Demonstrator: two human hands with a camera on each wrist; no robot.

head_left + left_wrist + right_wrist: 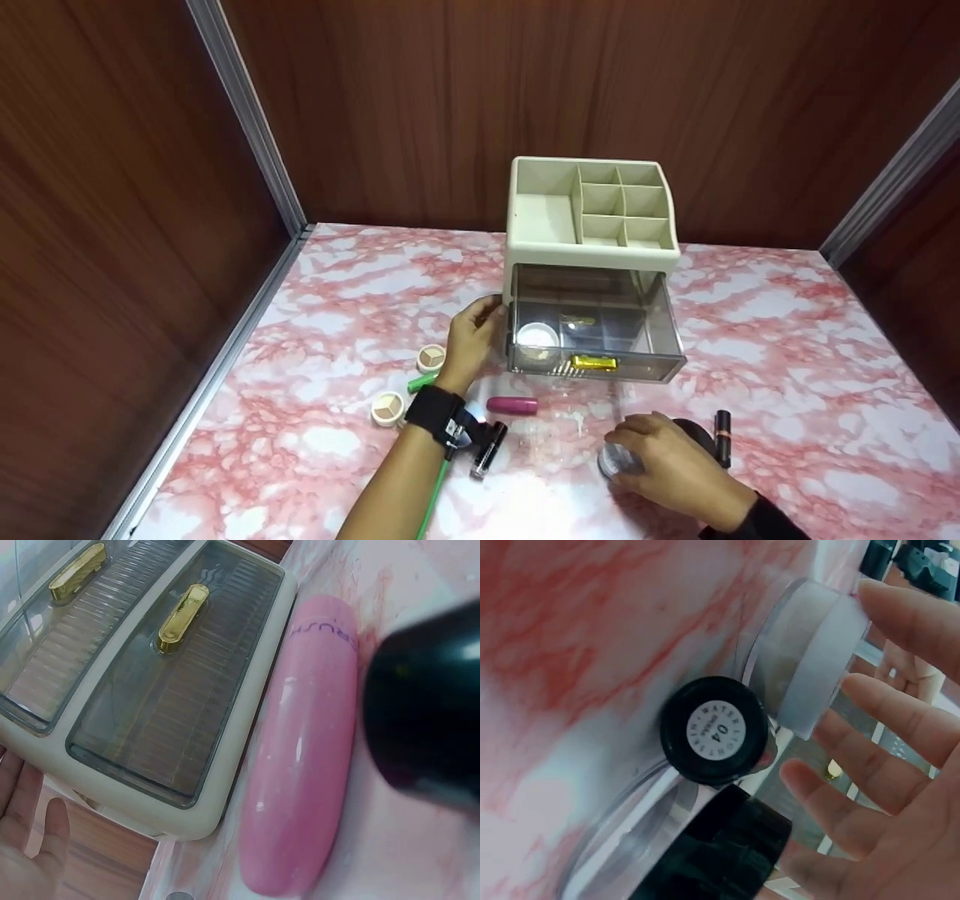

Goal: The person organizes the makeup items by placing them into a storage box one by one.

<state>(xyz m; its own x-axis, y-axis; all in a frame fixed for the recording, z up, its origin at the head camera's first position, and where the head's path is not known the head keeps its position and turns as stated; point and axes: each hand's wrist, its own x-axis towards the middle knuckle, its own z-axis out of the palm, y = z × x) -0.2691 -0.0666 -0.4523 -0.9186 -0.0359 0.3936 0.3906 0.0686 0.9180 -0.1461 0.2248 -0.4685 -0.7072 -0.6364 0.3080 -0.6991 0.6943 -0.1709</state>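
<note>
Lining the far left: wood-grain panel (142, 225), edged by a metal strip (249, 112).
Three-part pots: near pot (388, 409) and far pot (430, 358), lying pans-up on the marbled tabletop (322, 300), left of the left wrist.
Green stick (421, 383): lying between the pots and the wrist, partly hidden by the arm.
Left hand (471, 337): held at the organizer's left side, fingers fairly straight, gripping nothing visible; cannot tell touching from nearly touching.
Wrist strap (435, 411): black, blocking part of the tabletop, with a green cable (441, 487) trailing along the forearm.
Black tube (489, 450): lying just beside the strap.
Pink tube (512, 406): lying in front of the organizer's left corner, lettered near one end.
Organizer (592, 256): cream, standing upright before the back wall, divided into compartments on top.
Clear drawer (649, 367): pulled out, jutting over the tabletop, with a gold handle (594, 363) in front and a round white-topped pot (538, 341) inside at the left.
White-lidded jar (817, 664): on the tabletop, in front of the drawer, mostly covered by the hand above.
Right hand (664, 461): fingers spread and loosely extended at the jar's lid, not curled round; cannot tell any firm hold.
Black end marked 04 (714, 731): crowding close to the jar in the right wrist view.
Black-lidded jar (712, 847): near that black end, partly hidden behind the hand in the head view.
Copper-banded stick (722, 439): just right of the hand.
</note>
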